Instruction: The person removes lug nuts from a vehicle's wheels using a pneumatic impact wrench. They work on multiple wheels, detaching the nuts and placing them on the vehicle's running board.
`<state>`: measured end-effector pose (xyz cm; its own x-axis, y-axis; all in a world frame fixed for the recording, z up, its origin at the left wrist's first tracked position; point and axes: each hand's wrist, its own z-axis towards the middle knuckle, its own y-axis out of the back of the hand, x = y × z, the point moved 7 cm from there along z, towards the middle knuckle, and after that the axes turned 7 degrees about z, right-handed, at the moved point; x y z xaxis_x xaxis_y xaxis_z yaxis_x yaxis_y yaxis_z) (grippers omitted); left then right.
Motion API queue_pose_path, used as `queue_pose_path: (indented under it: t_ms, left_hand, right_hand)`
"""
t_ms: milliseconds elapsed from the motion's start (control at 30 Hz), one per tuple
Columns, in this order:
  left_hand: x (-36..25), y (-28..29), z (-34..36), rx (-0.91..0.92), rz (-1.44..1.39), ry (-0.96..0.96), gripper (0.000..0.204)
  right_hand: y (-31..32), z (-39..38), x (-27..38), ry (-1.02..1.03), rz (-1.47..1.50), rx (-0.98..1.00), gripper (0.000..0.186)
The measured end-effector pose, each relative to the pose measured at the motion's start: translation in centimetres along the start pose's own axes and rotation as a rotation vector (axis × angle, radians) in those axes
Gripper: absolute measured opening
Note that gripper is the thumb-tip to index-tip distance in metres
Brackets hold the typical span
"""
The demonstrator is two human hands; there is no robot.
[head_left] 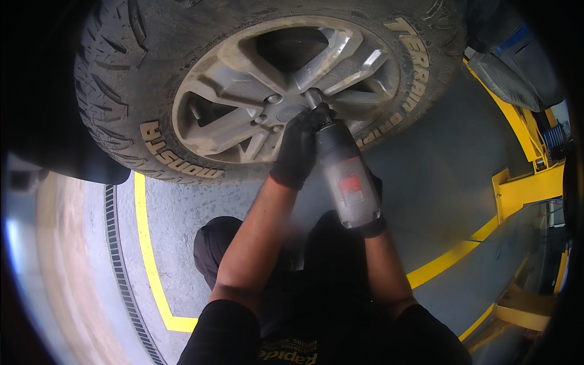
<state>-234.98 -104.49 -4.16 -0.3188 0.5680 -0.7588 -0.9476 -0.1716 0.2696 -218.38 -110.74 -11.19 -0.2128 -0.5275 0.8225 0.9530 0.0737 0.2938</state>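
Observation:
A raised wheel with a muddy alloy rim (249,65) and knobby tyre (109,73) fills the top of the head view. A grey-and-black impact wrench (337,161) is angled up toward the hub, its socket (314,97) at a lug position beside the centre cap. My left hand (297,142), in a black glove, is closed round the wrench's front end near the socket. My right hand (374,229), also gloved, is behind the wrench's rear at its handle, mostly hidden by the tool body.
Yellow lift arms and posts (517,191) stand on the right. Yellow floor lines (149,255) and a drain grate (121,280) run along the concrete floor below the wheel. A dark wheel-arch part (100,170) is at upper left.

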Motion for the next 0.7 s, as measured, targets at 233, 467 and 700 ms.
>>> queue_pose_path:
  t_ms: [233, 467, 700]
  left_hand:
    - [0.6, -0.8, 0.9, 0.049, -0.056, 0.04, 0.027]
    - [3.2, -0.4, 0.6, 0.008, -0.326, 0.041, 0.035]
    - [0.8, -0.5, 1.3, 0.021, -0.067, -0.248, 0.021]
  right_hand:
    - [-2.3, -2.4, -6.9, -0.755, 1.155, -0.053, 0.031]
    - [-2.8, -0.3, -3.7, -0.515, 0.491, 0.028, 0.038]
    - [-4.8, -2.0, -5.4, -0.793, 0.748, 0.0, 0.034]
